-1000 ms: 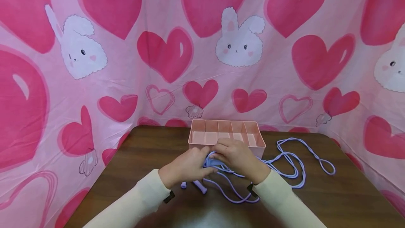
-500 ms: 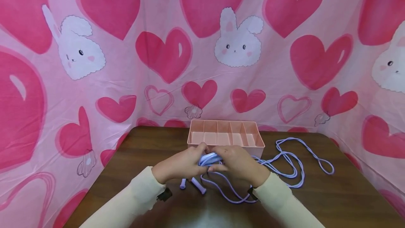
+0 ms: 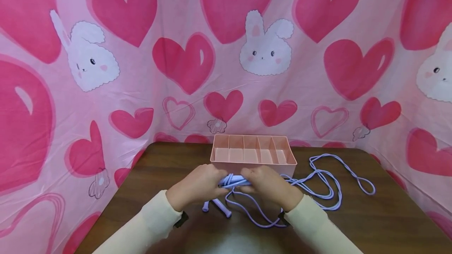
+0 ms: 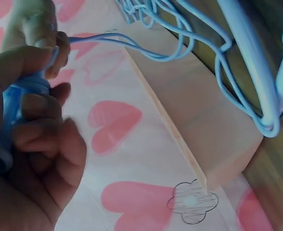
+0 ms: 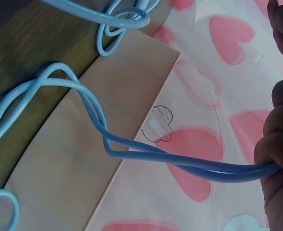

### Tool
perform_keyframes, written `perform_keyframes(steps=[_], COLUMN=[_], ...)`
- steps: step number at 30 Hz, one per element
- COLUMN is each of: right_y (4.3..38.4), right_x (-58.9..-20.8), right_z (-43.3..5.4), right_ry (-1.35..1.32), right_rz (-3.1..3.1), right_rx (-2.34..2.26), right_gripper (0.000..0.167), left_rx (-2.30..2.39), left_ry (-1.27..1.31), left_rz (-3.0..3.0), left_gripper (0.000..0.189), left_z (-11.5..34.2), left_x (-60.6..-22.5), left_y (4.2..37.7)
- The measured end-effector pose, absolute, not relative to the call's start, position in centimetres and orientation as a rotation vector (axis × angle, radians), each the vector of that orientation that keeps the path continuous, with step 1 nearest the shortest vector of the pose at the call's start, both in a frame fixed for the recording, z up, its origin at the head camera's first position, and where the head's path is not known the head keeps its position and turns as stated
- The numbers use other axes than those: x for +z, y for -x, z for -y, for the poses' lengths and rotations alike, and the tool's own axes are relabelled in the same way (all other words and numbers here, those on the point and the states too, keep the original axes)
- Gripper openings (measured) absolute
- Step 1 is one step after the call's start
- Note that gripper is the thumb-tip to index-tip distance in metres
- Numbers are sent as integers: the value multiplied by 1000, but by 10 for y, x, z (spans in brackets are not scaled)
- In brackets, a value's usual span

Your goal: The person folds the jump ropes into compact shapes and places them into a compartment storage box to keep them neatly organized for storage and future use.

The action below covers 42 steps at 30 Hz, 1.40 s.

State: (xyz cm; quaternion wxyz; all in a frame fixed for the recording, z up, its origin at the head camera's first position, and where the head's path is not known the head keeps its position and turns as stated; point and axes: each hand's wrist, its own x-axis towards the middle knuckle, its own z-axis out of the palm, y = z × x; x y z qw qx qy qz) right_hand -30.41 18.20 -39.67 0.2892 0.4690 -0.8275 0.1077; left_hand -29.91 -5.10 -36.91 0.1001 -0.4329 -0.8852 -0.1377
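Note:
In the head view both hands meet in front of the pink box, over a lavender jump rope [image 3: 231, 181]. My left hand [image 3: 195, 185] grips its bundled handles, which have cord wound round them; a handle end [image 4: 1, 159] pokes out below the fingers in the left wrist view. My right hand [image 3: 272, 188] holds the doubled cord [image 5: 218, 172], which runs out of its curled fingers in the right wrist view. Two more lavender handles, one being the longer-looking handle [image 3: 222, 208], lie on the table below the left hand, with a loop of cord [image 3: 256, 214] beside them.
Behind the hands stands the pink box [image 3: 253, 164] with several compartments. Loose doubled cord [image 3: 339, 191] spreads over the right side of the brown table [image 3: 381, 214]. A pink heart-patterned cloth [image 3: 226, 73] hangs close behind the table.
Both hands have come down slightly towards me, away from the box, and the left has shifted left. Cord wraps now show round the bundle between them.

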Motion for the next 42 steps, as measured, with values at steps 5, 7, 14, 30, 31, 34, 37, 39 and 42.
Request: perform_keyframes(steps=[5,7,14,30,31,34,37,39,42], right_y=[304,304,302,302,303,303,302,303,305], right_x=[-394,-392,-384,-379,-380,-381,-382,-382,-385], right_z=[-184,-186,-188,-185,-185,-182,-181,-181,-181], right_ry=[-1303,-1314,-1333,-1334,-1336,-1334,-1316,-1314,-1342], right_rz=[2275,2296,2358,2453,2443,2427,2482,2530,2573], right_rx=[315,328,487,693,693,696,751,811,955], right_gripper=[35,36,25,10,9,12,17,22,27], left_rx=[-472,-491,-597,-602,-593,-560,-494,-428,-352], left_ry=[1337,1358,1342,1236,1237,1262,1294,1317,1332], left_rz=[2646,2653,2686,2705,2699,2673,2647,2638,2633], left_gripper=[24,22,28,63,61,43,31,30,34], left_z=[50,50,53,49,48,48,47,46,43], left_x=[-372,-373,-373,-370,-369,-369,-369,-368,-367], left_y=[301,302,304,303,302,302,300,300,298])
